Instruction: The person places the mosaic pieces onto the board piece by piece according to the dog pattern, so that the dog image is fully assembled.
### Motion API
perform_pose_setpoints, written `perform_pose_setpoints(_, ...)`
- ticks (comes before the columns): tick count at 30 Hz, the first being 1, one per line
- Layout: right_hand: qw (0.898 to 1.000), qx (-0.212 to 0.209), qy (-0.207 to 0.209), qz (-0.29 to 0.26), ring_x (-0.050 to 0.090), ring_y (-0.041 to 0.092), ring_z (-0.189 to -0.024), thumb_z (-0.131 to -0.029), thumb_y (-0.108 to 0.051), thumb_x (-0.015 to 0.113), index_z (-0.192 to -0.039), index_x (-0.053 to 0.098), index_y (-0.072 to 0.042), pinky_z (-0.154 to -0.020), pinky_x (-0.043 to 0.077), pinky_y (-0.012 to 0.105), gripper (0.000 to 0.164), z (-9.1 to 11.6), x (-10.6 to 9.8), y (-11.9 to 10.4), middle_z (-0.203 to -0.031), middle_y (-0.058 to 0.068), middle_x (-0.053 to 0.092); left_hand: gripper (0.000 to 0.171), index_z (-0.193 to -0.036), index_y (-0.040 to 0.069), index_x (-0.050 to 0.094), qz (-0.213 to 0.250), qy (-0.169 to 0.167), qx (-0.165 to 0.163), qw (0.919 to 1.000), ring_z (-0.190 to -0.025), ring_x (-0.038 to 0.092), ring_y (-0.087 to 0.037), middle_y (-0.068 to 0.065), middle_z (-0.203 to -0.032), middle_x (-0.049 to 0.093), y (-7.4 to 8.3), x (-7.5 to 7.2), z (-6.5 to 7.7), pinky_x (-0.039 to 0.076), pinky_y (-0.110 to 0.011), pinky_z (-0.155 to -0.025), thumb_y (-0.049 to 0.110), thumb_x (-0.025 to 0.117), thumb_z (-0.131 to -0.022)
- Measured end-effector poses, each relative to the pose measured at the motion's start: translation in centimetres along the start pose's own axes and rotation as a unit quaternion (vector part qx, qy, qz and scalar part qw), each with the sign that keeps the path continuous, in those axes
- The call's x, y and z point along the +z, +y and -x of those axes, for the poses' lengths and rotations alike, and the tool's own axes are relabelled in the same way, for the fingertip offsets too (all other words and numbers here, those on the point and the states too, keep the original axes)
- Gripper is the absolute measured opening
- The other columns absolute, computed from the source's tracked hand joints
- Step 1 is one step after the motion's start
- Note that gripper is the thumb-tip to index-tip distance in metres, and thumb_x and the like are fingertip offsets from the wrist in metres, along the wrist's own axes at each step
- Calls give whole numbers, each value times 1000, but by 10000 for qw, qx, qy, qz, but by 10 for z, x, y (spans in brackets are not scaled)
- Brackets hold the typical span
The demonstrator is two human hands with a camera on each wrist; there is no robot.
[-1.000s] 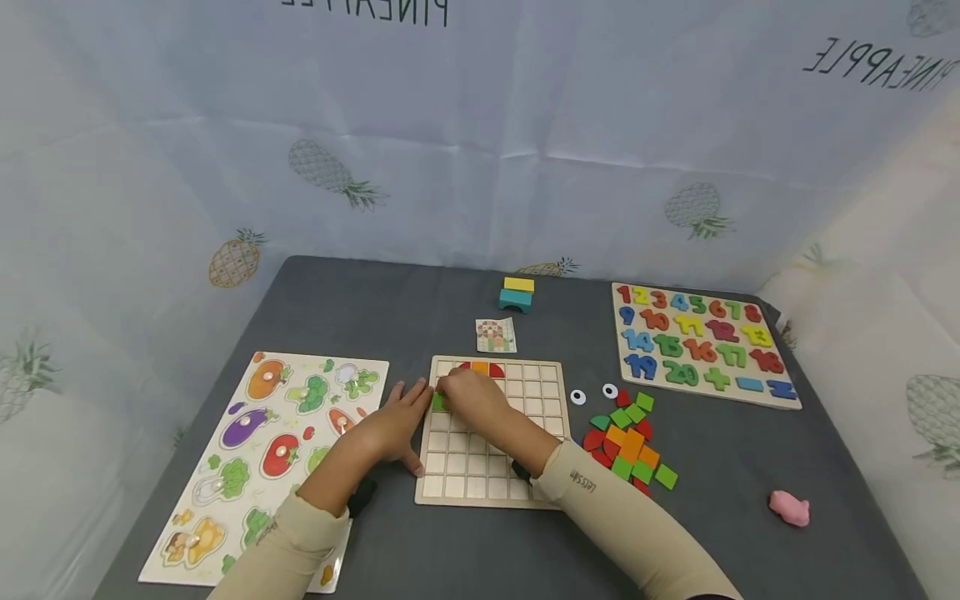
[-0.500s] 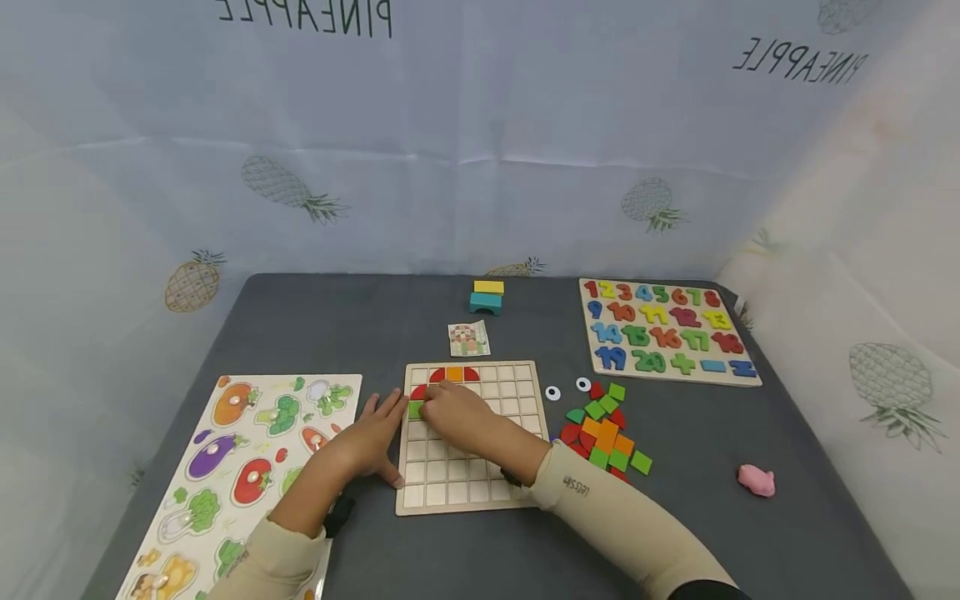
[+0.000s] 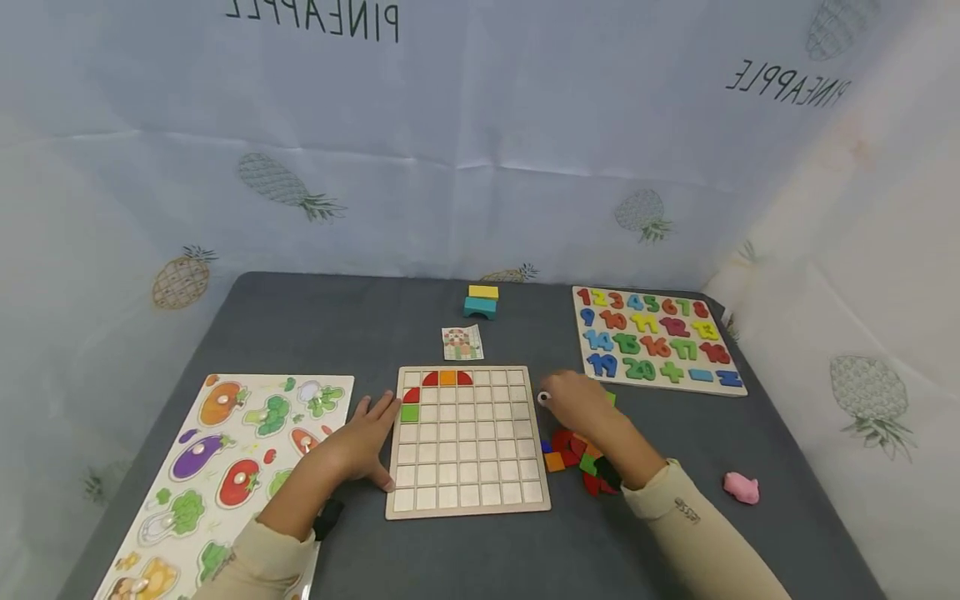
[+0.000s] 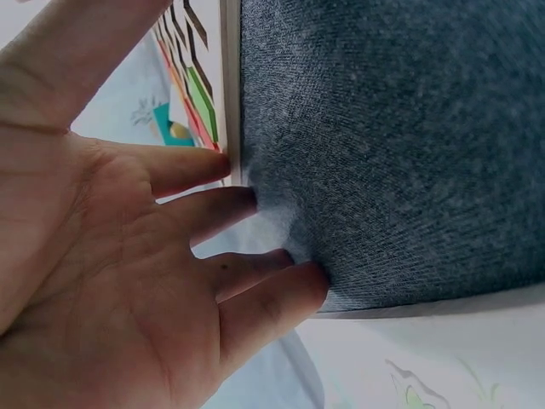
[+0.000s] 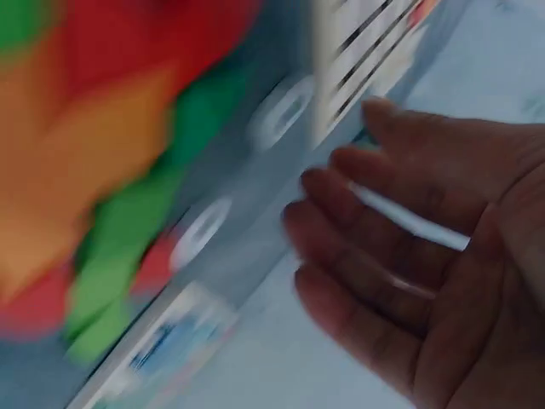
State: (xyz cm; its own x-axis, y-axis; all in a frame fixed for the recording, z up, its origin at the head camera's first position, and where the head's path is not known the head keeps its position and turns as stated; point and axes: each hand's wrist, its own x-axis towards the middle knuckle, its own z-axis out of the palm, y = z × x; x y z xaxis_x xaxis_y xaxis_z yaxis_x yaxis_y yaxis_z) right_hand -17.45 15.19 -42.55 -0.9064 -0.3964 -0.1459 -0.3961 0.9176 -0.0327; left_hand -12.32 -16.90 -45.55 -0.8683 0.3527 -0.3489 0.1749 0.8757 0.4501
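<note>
A wooden grid board [image 3: 468,475] lies at the middle of the table. Its left column holds a red rounded piece [image 3: 412,395] above a green square [image 3: 409,413]; an orange square [image 3: 447,378] sits between two red rounded pieces in the top row. My left hand [image 3: 358,443] rests with spread fingers against the board's left edge. To the right, my right hand [image 3: 581,406] hovers by a white eye disc [image 3: 543,398] and partly hides the loose coloured tiles [image 3: 554,462]. In the blurred right wrist view, the right hand's fingers [image 5: 366,307] bend loosely and hold nothing.
Behind the board lie a small picture card [image 3: 462,342] and stacked yellow and teal blocks [image 3: 481,307]. A number puzzle [image 3: 651,340] occupies the back right, a vegetable puzzle [image 3: 247,450] the left. The pink pig figure [image 3: 741,487] sits at right.
My right hand has left the board's upper left and moved right to the loose tiles, uncovering the red piece and green square. The left hand stays at the board's edge.
</note>
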Motion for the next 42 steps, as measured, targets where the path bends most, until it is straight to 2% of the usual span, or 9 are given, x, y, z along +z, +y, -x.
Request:
perform_pose_setpoints(4,9960,846,-195,212,59,21,-66,-80,-21,68,-92,65,-3,-57,50,35,22,9,6,39,-78,8,63,120,-143,2,20,-25,8,48,10000,-134,5,-47,-18,-149,13,0,0,-1,30,-58,-94,26,89,-48)
perform_pose_setpoints(7,9920,1158,-507,40,52,18,-59,-81,-23,67,-91,65,-3,-53,45,30,22,13,14,55,-70,5,58,121,-143,2,20,-103,-6,21,9999,-134,5,-46,-17,-150,13,0,2,-1,30,-57,-95,28,89,-47)
perform_pose_setpoints(13,9911,1205,-460,-320,46,16,-53,-81,-25,67,-86,65,-3,-49,39,27,23,11,20,65,-63,2,52,120,-143,3,21,-104,21,-29,9999,-134,6,-45,-16,-150,14,0,2,-1,31,-56,-96,27,89,-48)
perform_pose_setpoints(19,9906,1296,-363,-253,46,16,-52,-79,-32,68,-86,66,-3,-50,41,27,30,7,22,60,-61,2,53,118,-143,3,22,-95,22,-19,10000,-134,8,-46,-17,-149,15,1,2,-1,32,-56,-96,26,89,-48)
perform_pose_setpoints(28,9904,1309,-216,-386,47,17,-50,-81,-17,64,-82,67,0,-49,40,27,17,0,23,56,-60,4,55,119,-143,4,21,-95,-3,-75,9999,-134,7,-44,-16,-150,15,-1,2,-1,32,-54,-96,27,89,-48)
perform_pose_setpoints(32,9921,1047,57,-684,53,17,-57,-81,-10,63,-87,70,-3,-55,47,31,12,-1,17,55,-71,6,63,120,-143,4,20,-125,-54,-102,9999,-135,7,-44,-16,-150,14,-1,3,0,31,-54,-97,27,89,-48)
perform_pose_setpoints(35,9904,600,368,-1192,56,17,-65,-82,-6,62,-96,68,-4,-59,49,32,15,-4,10,44,-85,9,66,121,-144,4,19,-148,-87,-130,9998,-135,5,-44,-15,-150,13,-1,2,0,32,-53,-97,28,89,-48)
perform_pose_setpoints(38,9810,92,389,-1897,59,14,-71,-84,-6,59,-101,66,-8,-61,49,29,18,-12,3,20,-92,6,66,121,-144,5,18,-196,-116,-168,9996,-135,4,-43,-14,-151,12,-1,1,0,32,-52,-98,30,89,-49)
perform_pose_setpoints(42,9619,-634,87,-2657,59,11,-77,-85,-8,60,-96,63,-11,-67,49,27,12,-26,-4,-24,-88,-1,62,121,-144,6,18,-189,-97,-173,9996,-136,3,-42,-13,-151,11,-1,-1,-2,32,-52,-98,30,89,-49)
